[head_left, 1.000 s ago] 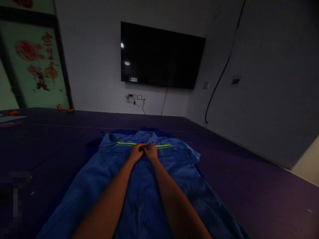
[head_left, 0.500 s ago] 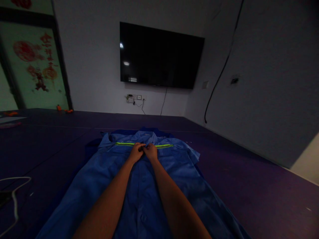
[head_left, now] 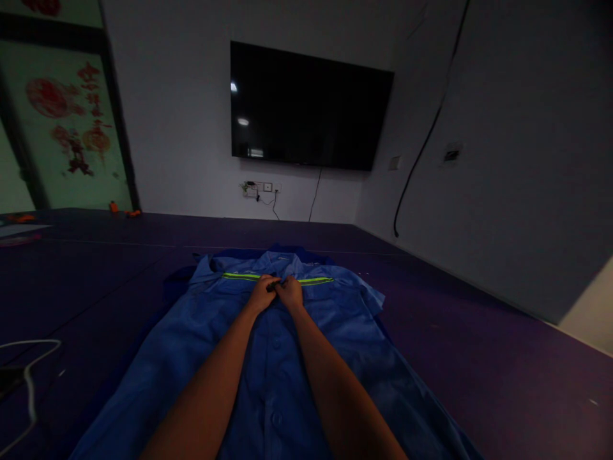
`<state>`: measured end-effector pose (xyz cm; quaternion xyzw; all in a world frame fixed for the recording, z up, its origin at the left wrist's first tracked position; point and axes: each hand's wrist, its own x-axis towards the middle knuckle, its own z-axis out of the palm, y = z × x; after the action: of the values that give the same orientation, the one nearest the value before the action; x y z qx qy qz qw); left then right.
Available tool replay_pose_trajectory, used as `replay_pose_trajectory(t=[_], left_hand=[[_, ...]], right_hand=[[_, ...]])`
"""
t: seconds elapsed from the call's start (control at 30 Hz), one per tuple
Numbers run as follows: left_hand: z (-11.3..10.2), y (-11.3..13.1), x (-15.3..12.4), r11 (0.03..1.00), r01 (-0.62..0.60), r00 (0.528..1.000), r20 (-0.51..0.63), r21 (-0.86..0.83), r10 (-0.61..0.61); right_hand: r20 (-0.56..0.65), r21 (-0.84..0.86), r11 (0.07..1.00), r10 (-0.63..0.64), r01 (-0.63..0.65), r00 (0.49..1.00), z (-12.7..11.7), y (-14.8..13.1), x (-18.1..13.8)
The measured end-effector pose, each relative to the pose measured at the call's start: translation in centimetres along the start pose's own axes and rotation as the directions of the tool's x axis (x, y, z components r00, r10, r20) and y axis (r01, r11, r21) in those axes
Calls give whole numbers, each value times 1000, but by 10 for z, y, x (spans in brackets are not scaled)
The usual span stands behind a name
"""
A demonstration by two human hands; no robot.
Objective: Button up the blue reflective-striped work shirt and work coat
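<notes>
A blue short-sleeved shirt (head_left: 191, 345) with a yellow-green stripe across the chest lies spread out, front up, its collar pointing away from me. Both hands meet at its front placket, level with the stripe. My left hand (head_left: 262, 294) is closed, fingertips pinching the placket cloth. Right beside it my right hand (head_left: 290, 292) pinches the same spot, fingers bent inward. Something dark shows between the fingertips, too small to make out. Lower on the placket, a button (head_left: 276, 418) is visible. Darker blue cloth (head_left: 177, 284) sticks out from under the shirt.
The shirt lies on a purple floor (head_left: 479, 358). A white cable (head_left: 31, 390) curls at the lower left. Ahead, a television (head_left: 311, 105) hangs on the wall above sockets (head_left: 265, 188). Small orange objects (head_left: 133, 213) lie near the door. A black cable (head_left: 421, 150) hangs at the right.
Almost nothing differs. Both hands stay at the same place on the placket, with only a slight shift of the fingers.
</notes>
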<state>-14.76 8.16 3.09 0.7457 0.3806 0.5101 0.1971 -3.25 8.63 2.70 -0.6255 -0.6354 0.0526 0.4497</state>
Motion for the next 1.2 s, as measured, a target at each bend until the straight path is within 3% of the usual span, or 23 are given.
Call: replay_pose_trajectory(t=[0.8,1.2], left_hand=[[-1,5,-3,1000,6,1000,-3,-28,-6],[2,4,-2,979,154,985,-60,-136,-163]], right_hand=[[55,-101,995,2,4,998,-4,-2,0],[7,109,994,3,-4,1000,-6,-5,0]])
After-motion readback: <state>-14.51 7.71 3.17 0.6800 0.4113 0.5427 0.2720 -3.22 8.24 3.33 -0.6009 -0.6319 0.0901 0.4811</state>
